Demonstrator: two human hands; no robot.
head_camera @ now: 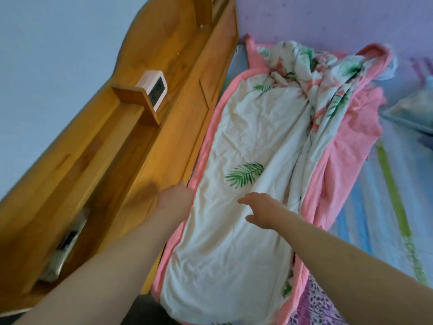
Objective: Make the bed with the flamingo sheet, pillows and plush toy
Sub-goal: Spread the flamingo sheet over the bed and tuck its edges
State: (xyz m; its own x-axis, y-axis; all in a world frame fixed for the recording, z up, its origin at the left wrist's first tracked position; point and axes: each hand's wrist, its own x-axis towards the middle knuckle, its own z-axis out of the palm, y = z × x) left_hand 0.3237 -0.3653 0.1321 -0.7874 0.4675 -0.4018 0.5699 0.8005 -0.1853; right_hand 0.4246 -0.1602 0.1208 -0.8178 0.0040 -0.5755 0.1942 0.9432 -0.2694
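The sheet [246, 141], white with green fronds and a pink border, lies crumpled along the headboard [131, 160] at left and is bunched at its far end. My right hand [260, 209] rests on it, fingers loose. My left hand [175, 195] is at its pink edge with the fingers hidden, so I cannot tell its grip.

On the left hand [175, 195], the fingers are hidden below the pink-edged white flamingo sheet [234, 141], the pale blue pillow [412, 109] is cut off at right, and the small white clock [154, 89] reads as blur.

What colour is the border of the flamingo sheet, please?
Pink border, seen best in the head view.
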